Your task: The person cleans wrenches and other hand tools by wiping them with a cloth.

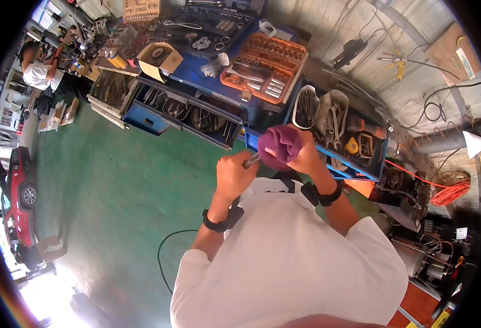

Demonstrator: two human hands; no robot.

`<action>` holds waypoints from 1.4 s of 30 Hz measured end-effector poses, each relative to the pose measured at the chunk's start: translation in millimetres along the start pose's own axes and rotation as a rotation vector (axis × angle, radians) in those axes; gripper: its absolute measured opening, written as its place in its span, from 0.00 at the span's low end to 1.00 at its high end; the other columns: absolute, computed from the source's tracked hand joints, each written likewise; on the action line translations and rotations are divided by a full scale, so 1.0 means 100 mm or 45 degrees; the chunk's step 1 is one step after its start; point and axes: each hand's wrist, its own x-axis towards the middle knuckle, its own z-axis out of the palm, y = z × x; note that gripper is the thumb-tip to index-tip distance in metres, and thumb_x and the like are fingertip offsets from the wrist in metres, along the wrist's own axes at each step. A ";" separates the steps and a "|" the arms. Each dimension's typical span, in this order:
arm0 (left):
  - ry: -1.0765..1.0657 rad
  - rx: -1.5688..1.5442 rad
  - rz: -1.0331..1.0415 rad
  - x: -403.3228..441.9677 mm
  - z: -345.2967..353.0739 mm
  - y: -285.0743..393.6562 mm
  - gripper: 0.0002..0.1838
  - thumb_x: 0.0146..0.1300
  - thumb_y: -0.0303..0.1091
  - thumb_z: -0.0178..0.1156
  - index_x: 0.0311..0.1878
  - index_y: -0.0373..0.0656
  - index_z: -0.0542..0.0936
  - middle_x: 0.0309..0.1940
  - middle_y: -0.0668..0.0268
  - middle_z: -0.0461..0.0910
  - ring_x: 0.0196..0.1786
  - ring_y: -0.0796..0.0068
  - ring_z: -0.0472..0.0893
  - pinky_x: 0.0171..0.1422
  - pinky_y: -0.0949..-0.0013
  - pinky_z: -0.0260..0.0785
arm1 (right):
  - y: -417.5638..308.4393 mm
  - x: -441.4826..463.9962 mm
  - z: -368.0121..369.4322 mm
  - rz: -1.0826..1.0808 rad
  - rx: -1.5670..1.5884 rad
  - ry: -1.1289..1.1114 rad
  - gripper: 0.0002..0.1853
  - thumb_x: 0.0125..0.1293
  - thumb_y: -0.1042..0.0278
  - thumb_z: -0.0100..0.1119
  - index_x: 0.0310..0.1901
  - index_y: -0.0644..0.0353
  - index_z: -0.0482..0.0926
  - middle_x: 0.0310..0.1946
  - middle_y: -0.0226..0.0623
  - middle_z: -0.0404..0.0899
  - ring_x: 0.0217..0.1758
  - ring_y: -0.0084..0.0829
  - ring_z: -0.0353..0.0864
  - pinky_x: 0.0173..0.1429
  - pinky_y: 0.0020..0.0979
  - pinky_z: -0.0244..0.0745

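Observation:
In front of my chest, my left hand [235,175] is closed around a shiny metal hand tool [251,160]. Only a short length of the tool shows between the fist and a bunched purple cloth [277,145], so its exact kind is hidden. My right hand [308,156] grips that cloth, which wraps over the tool's far end. Just beyond the hands, an open blue drawer [328,150] holds wrenches [334,123], a white bin of tools [306,107] and a yellow tape measure [352,145].
An orange socket set case [265,65] lies open on the blue bench beside a cardboard box [159,59]. More drawers [188,112] stand pulled out at left. Another person [41,71] is at the far left, above a red car [21,197]. An orange cable [451,188] hangs at right.

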 end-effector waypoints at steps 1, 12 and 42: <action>-0.015 0.039 -0.006 -0.01 -0.02 -0.01 0.12 0.52 0.29 0.69 0.22 0.34 0.76 0.14 0.51 0.69 0.16 0.53 0.63 0.23 0.62 0.61 | -0.03 0.04 -0.04 0.031 0.026 -0.139 0.23 0.49 0.69 0.79 0.47 0.63 0.82 0.40 0.40 0.85 0.36 0.30 0.82 0.46 0.28 0.77; -0.092 0.069 -0.003 0.05 -0.10 0.02 0.11 0.50 0.30 0.69 0.24 0.34 0.76 0.17 0.49 0.72 0.20 0.48 0.69 0.26 0.61 0.65 | -0.03 0.04 -0.03 -0.065 0.069 -0.270 0.20 0.46 0.70 0.75 0.43 0.59 0.81 0.33 0.41 0.83 0.32 0.43 0.81 0.40 0.31 0.75; -0.046 0.279 0.192 0.07 -0.12 -0.01 0.09 0.48 0.32 0.69 0.22 0.41 0.77 0.15 0.54 0.74 0.21 0.49 0.76 0.25 0.58 0.68 | -0.08 0.06 -0.08 0.191 -0.083 -0.330 0.33 0.48 0.63 0.82 0.55 0.62 0.76 0.49 0.37 0.80 0.48 0.32 0.80 0.55 0.30 0.74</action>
